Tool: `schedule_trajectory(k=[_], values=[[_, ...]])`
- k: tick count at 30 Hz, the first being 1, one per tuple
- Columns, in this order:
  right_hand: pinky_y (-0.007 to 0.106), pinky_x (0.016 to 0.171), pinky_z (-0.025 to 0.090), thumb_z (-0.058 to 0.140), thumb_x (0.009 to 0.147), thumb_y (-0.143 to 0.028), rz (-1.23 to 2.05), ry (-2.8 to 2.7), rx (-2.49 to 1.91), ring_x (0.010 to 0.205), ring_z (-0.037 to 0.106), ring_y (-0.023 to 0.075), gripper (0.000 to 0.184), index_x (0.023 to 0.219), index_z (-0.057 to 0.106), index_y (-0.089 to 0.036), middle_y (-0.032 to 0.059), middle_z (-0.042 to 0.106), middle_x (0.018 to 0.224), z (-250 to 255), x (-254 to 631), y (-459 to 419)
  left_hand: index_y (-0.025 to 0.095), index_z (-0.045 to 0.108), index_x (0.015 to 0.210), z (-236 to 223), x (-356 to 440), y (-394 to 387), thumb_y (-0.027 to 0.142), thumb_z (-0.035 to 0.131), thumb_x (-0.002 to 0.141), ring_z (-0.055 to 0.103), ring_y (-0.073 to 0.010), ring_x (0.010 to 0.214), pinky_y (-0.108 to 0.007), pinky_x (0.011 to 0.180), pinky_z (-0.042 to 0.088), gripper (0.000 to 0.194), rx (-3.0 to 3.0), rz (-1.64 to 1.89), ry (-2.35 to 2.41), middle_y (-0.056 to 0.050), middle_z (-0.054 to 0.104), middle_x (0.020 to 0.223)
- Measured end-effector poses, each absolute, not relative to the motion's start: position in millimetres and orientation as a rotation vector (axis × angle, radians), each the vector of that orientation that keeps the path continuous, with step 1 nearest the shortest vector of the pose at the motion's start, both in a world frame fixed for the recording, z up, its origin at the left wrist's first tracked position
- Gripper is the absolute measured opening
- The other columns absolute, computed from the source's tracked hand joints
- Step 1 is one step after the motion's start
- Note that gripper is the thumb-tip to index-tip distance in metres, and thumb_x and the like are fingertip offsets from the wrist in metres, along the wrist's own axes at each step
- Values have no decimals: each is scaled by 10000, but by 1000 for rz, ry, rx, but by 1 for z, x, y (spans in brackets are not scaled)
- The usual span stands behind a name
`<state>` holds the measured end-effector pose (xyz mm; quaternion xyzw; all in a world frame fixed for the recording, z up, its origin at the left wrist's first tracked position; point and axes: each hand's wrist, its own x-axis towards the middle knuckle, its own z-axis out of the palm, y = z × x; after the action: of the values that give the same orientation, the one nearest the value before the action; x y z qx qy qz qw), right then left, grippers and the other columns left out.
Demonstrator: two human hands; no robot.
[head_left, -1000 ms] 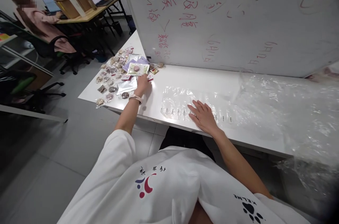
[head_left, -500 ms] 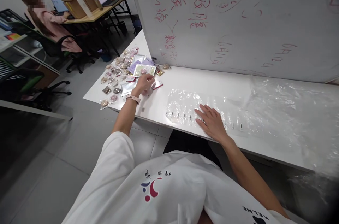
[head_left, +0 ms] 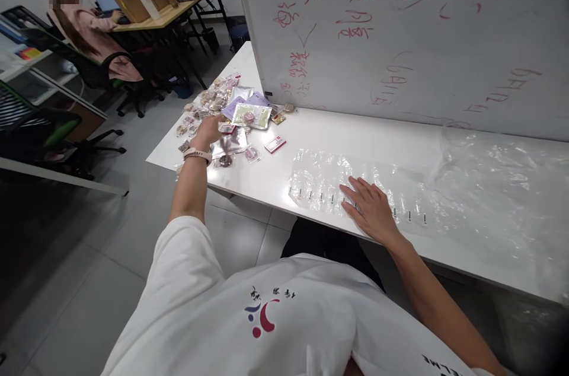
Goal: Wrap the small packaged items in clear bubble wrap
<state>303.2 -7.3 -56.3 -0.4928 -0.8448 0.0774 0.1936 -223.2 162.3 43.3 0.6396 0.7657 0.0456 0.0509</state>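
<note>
My left hand [head_left: 208, 131], with a pink wristband [head_left: 198, 154], is over the pile of small wrapped items [head_left: 213, 100] on the table's left end. Its fingers point down and are mostly hidden, so their grip cannot be made out. Beside it are a silver pouch [head_left: 237, 140], a green-and-white sachet [head_left: 253, 117] and purple sachets [head_left: 232, 108]. A dark round wrapped piece [head_left: 226, 161] and a pink one [head_left: 251, 153] lie nearer the front edge. My right hand [head_left: 368, 209] rests flat, fingers spread, on a strip of clear plastic bags [head_left: 311, 177] with small black marks.
A small white-and-red box [head_left: 275, 144] sits between the pile and the bags. More crumpled clear plastic [head_left: 502, 198] covers the right of the white table [head_left: 355, 133]. A whiteboard [head_left: 311, 79] stands along the back. Another person [head_left: 89, 32] sits at a desk far left.
My left hand has moved left, away from the small white-and-red box and deeper over the pile. My right hand stays on the plastic bags. The view has shifted slightly.
</note>
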Motion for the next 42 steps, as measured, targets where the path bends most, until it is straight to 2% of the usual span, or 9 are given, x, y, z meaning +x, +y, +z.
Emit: schedule_trajectory(k=[4, 8, 13, 17, 20, 27, 33, 38, 42], values=[[518, 1187, 278, 388, 1026, -475, 182, -2377, -1382, 1467, 355, 269, 458, 1424, 535, -302, 46, 445, 1555, -58, 303, -7, 221, 627, 1217, 37, -215, 178, 79, 663, 631, 550, -363, 1204, -557, 1083, 354, 604, 1936, -144, 2282, -121, 651, 1237], [498, 1180, 295, 368, 1038, -473, 137, -2408, -1390, 1468, 352, 257, 466, 1433, 524, -280, 47, 439, 1560, -58, 303, -8, 163, 677, 1039, 39, -209, 191, 222, 677, 678, 574, -380, 1144, -644, 1114, 232, 365, 2052, -407, 2304, -133, 696, 1086], [492, 1179, 298, 360, 1041, -476, 118, -2431, -1396, 1473, 342, 255, 471, 1439, 517, -279, 39, 423, 1570, -57, 304, -7, 140, 666, 893, 65, -184, 177, 361, 703, 707, 624, -332, 960, -539, 1067, 328, 292, 2125, -275, 2410, -120, 689, 874], [496, 1178, 295, 359, 1042, -464, 113, -2433, -1394, 1469, 348, 260, 464, 1430, 527, -271, 47, 434, 1562, -57, 304, -6, 159, 640, 1006, 74, -118, 158, 390, 680, 760, 631, -272, 859, -406, 867, 454, 340, 2229, 44, 2206, -102, 685, 918], [504, 1175, 299, 371, 1039, -455, 115, -2418, -1392, 1465, 354, 267, 461, 1430, 529, -271, 55, 443, 1557, -59, 304, -6, 159, 647, 987, 64, -71, 152, 323, 689, 737, 635, -269, 859, -351, 762, 452, 303, 2250, -142, 2048, -109, 691, 941], [521, 1175, 297, 361, 1037, -473, 176, -2398, -1372, 1472, 340, 271, 469, 1429, 525, -273, 66, 437, 1559, -57, 303, -6, 128, 672, 922, 44, -46, 153, 414, 711, 733, 651, -307, 903, -330, 707, 430, 345, 2179, -315, 1996, -158, 692, 965], [544, 1187, 282, 382, 1031, -469, 282, -2321, -1350, 1471, 340, 282, 472, 1437, 513, -266, 81, 436, 1557, -54, 302, -7, 138, 662, 941, 52, -17, 140, 358, 722, 721, 641, -295, 860, -335, 670, 428, 317, 2198, -296, 2104, -138, 683, 918], [542, 1141, 374, 376, 1026, -474, 395, -1970, -1374, 1417, 417, 281, 546, 1529, 377, -259, 111, 433, 1549, -53, 307, -5, 159, 613, 1009, 69, 60, 87, 358, 671, 836, 599, -195, 737, -304, 606, 427, 271, 2414, 78, 1744, -102, 674, 936], [497, 1028, 492, 371, 1029, -449, 365, -1593, -1446, 1242, 567, 267, 490, 1465, 457, -244, 127, 577, 1391, -52, 312, -5, 165, 608, 984, 51, 129, 47, 383, 635, 886, 615, -216, 805, -309, 614, 456, 240, 2595, 30, 1388, -98, 668, 961]])
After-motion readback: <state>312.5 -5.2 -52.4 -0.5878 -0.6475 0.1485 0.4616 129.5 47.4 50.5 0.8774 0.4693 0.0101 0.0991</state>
